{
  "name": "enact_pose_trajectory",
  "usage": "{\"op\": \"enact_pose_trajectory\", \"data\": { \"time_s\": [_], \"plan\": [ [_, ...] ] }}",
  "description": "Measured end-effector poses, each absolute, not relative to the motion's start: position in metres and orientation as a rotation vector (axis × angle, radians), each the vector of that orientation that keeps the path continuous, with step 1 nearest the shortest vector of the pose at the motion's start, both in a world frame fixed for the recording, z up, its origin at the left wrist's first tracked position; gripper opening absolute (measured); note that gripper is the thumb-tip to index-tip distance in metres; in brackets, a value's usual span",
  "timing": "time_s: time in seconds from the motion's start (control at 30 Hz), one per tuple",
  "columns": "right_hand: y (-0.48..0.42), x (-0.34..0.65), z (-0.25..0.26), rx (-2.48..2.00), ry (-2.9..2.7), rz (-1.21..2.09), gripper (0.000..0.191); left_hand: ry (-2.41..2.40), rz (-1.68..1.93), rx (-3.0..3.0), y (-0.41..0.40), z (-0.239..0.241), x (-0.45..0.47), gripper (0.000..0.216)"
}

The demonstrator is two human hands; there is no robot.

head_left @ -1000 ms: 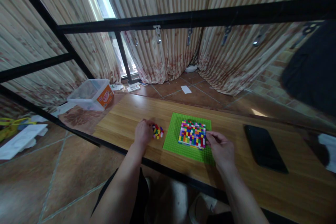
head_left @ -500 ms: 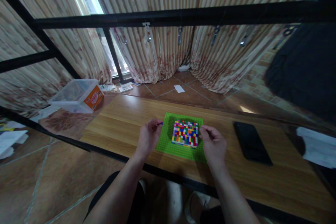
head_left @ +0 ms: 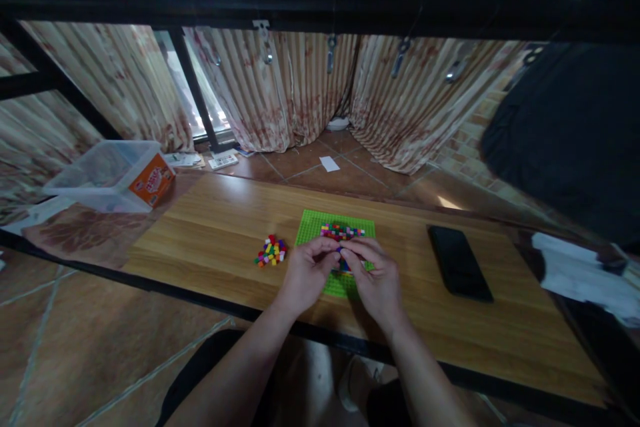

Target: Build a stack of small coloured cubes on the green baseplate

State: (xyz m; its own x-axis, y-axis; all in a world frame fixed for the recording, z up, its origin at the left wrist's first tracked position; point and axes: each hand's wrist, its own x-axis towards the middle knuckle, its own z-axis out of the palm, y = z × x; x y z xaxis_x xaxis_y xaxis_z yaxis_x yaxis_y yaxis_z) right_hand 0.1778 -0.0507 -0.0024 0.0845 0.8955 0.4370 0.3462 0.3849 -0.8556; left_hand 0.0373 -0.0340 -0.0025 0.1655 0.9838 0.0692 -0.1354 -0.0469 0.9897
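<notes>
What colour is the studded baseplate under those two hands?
The studded baseplate is bright lime green; the head view shows it best.

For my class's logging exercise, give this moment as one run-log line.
left hand, right hand: together at small bluish brick | brick block: beneath, on green baseplate | loose bricks: leftward | phone: rightward

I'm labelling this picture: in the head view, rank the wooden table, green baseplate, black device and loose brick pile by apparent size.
Largest to smallest:
1. Wooden table
2. Green baseplate, partly hidden
3. Black device
4. Loose brick pile
</notes>
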Motion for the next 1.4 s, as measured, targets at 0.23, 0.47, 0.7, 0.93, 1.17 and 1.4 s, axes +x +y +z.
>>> {"op": "enact_pose_trajectory", "data": {
  "time_s": [0.23,0.47,0.7,0.93,1.17,1.4],
  "plan": [
    [-0.051,0.175,-0.004,-1.184,-1.503,0.6,0.015,1.02,1.18,1.181,-0.039,0.0,0.043,0.009],
    [-0.043,0.206,-0.004,-1.39,-1.324,0.438,0.02,1.164,1.276,1.352,-0.035,-0.006,0.038,0.019],
    [-0.044,0.21,-0.009,-1.385,-1.538,0.435,0.018,1.199,1.194,1.421,-0.036,-0.009,0.036,0.021],
    [-0.043,0.207,-0.015,-1.447,-1.623,0.376,0.018,1.041,1.063,1.357,-0.043,-0.01,0.046,0.024],
    [-0.039,0.202,-0.021,-1.453,-1.337,0.557,0.016,0.927,1.01,1.234,-0.046,-0.004,0.052,0.034],
    [-0.034,0.204,-0.029,-1.391,-1.066,0.853,0.018,0.913,1.005,1.263,-0.049,-0.006,0.055,0.04]
  ]
}}
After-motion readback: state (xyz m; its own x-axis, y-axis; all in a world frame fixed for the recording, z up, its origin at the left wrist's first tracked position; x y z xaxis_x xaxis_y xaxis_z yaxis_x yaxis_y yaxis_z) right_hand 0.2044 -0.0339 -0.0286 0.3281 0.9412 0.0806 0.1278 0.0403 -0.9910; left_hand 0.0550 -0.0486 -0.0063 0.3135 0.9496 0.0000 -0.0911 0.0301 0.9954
